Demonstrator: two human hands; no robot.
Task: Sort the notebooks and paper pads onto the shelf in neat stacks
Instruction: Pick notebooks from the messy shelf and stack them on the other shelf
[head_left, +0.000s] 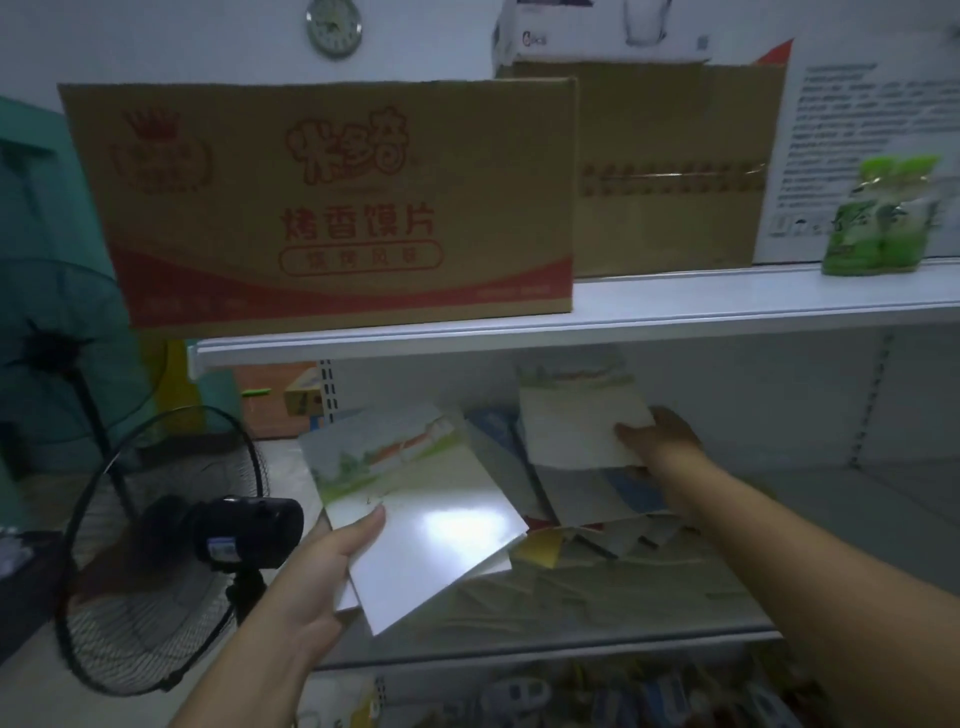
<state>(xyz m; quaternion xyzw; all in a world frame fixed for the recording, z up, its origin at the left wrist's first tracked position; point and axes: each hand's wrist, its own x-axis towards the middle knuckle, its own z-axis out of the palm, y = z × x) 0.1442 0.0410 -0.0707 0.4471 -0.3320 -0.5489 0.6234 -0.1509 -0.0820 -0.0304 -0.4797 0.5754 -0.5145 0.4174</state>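
Head view: our left hand (317, 566) holds a notebook (415, 519) in front of the shelf's left end, thumb pressed on the cover and fingers curled beneath. Our right hand (660, 441) pinches a paper pad (576, 431) by its near corner, over the pile (597, 525) on the shelf (831, 519). Each grip is closed on its item. Judgement: straighten the slanted pile first, group like sizes, then square each edge before letting go. The notebook cover is glossy and reflective, so it will probably slide. The pad looks thin, matte and flexible, with a pale landscape print. Pile items overlap at angles, with blue and yellow showing.
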